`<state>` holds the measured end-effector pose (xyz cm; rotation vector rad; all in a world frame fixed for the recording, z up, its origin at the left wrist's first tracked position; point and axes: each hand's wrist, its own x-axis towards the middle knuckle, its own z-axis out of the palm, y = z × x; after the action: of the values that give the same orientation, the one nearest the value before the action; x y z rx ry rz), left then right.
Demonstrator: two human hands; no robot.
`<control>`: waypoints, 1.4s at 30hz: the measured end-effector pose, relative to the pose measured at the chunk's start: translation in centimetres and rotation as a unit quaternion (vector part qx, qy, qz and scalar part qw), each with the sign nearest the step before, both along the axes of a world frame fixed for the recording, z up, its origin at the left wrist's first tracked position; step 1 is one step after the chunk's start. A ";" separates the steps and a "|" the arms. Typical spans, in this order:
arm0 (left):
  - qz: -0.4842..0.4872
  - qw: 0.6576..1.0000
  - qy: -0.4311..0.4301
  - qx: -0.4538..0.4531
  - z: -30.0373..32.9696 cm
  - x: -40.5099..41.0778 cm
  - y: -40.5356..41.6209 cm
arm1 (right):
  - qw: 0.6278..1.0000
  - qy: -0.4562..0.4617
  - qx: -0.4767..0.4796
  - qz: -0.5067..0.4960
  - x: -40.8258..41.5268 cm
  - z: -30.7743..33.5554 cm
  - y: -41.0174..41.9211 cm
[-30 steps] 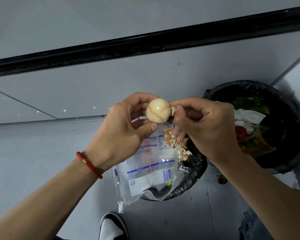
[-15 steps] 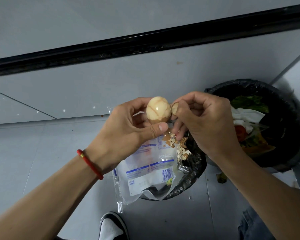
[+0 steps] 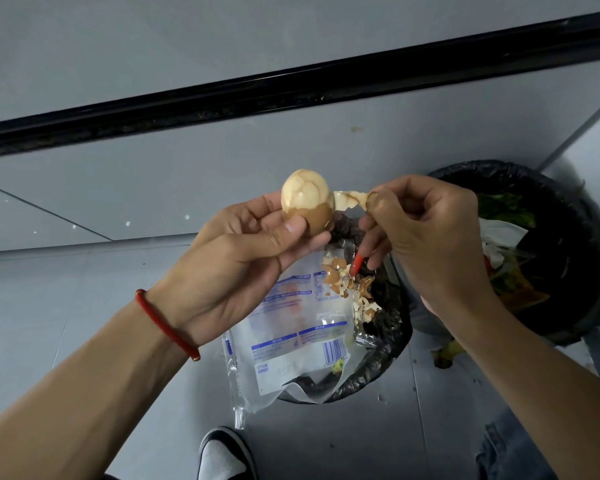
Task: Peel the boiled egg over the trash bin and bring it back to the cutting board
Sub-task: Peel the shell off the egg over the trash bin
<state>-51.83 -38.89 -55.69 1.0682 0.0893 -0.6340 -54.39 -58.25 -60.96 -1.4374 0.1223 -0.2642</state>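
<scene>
My left hand (image 3: 243,261) holds a boiled egg (image 3: 305,199) by its lower end, above a small trash bin (image 3: 392,344) lined with a black bag. The egg's top is bare, pale and marbled with brown lines; brown shell still covers its lower part. My right hand (image 3: 426,237) pinches a strip of shell (image 3: 349,199) that hangs from the egg's right side. Broken shell pieces (image 3: 347,282) lie in the bin on a clear plastic package (image 3: 291,341). No cutting board is in view.
A larger black-lined bin (image 3: 582,271) with vegetable scraps and tissue stands to the right. A grey tiled floor and a wall with a black strip (image 3: 291,88) are behind. My shoe (image 3: 222,455) is below, and a scrap (image 3: 447,351) lies on the floor between the bins.
The egg has risen and turned, showing more peeled surface. My right hand has pulled a strip of shell away to the right, where before it pressed against the egg.
</scene>
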 end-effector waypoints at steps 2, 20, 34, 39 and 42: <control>-0.001 1.000 0.009 -0.020 0.2 0.2 0.1 | 1.000 0.007 -0.024 -0.018 0.0 -0.1 -0.2; -0.107 0.989 0.063 -0.079 2.3 0.3 1.0 | 0.933 0.039 -0.355 -0.052 0.6 -0.2 -1.4; -0.029 0.998 0.040 0.028 0.7 0.1 0.8 | 0.919 -0.053 -0.359 0.151 -0.2 0.0 -1.2; 0.014 0.998 0.018 0.051 0.5 -0.5 0.1 | 0.959 -0.030 -0.221 0.174 -0.7 0.5 -0.5; 0.031 0.993 -0.041 0.108 0.3 -0.9 -0.2 | 0.970 -0.014 -0.150 0.191 -0.9 0.6 0.2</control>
<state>-52.70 -39.09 -55.40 1.2937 0.1210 -0.5315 -55.32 -58.08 -60.33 -1.7220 -0.2267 0.0175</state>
